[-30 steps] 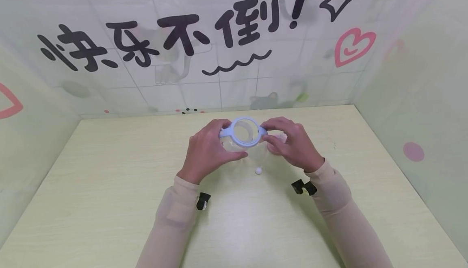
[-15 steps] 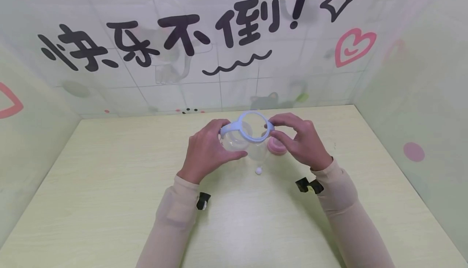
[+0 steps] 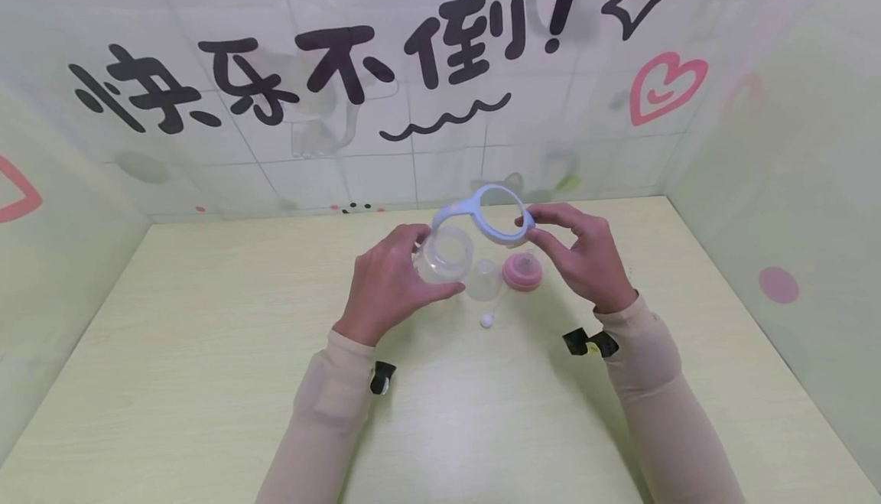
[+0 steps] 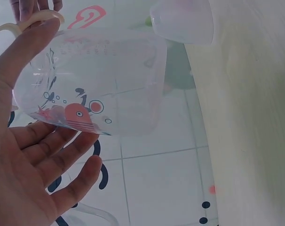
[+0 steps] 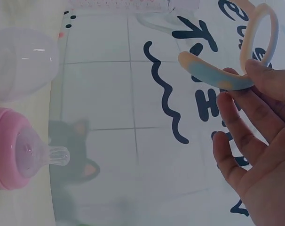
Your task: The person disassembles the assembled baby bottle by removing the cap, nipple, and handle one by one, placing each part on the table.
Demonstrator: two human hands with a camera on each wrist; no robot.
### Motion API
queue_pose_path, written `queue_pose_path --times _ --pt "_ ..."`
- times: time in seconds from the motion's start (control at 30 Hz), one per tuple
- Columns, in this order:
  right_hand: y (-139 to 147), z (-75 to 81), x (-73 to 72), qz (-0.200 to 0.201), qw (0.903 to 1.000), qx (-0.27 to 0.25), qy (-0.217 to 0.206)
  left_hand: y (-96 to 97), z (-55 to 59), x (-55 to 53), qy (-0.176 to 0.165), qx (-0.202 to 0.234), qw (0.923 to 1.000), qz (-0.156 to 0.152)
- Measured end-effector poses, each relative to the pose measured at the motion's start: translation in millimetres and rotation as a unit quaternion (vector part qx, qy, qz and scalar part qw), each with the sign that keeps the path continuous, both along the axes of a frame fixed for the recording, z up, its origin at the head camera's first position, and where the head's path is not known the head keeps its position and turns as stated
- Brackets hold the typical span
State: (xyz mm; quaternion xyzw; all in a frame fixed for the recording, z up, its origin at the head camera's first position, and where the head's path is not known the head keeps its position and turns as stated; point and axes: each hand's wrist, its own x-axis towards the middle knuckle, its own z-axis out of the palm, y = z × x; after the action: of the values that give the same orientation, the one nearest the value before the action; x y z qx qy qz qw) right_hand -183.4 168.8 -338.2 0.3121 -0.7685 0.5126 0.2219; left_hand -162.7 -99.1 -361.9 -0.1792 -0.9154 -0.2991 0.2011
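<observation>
My left hand [image 3: 385, 282] grips a clear baby bottle body [image 3: 447, 254], tilted, its open mouth toward me in the head view. In the left wrist view the bottle [image 4: 105, 84] carries a red whale print. Above and right of it, my right hand [image 3: 571, 252] pinches one side of a blue two-armed bottle handle ring [image 3: 475, 206] between thumb and fingers. The ring is off the bottle; its free arm hangs close to my left fingers, and I cannot tell whether they touch. In the right wrist view the right hand [image 5: 260, 132] holds the handle [image 5: 217, 77].
On the table [image 3: 206, 351], between the hands, stand a clear cap [image 3: 484, 281] and a pink collar with a teat [image 3: 523, 271]. A small white ball [image 3: 486, 320] on a thin tube lies in front of them. A printed wall [image 3: 330, 175] rises behind the table.
My right hand has moved right and up, lifting the blue handle ring away from the bottle's mouth. The pink collar is now uncovered. My left hand and the bottle have stayed in place.
</observation>
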Motion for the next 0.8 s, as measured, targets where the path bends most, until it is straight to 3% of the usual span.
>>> queue_pose_path --times 0.4,0.8 --pt "9 -13.0 -13.8 -0.056 0.9980 -0.001 -0.029 0.9 -1.5 -0.5 -0.008 -0.009 0.9999 -0.002" --pt "4 -28.4 -23.3 -0.093 0.9914 0.059 -0.070 0.6 -2.4 -2.1 -0.003 -0.008 1.0000 0.001"
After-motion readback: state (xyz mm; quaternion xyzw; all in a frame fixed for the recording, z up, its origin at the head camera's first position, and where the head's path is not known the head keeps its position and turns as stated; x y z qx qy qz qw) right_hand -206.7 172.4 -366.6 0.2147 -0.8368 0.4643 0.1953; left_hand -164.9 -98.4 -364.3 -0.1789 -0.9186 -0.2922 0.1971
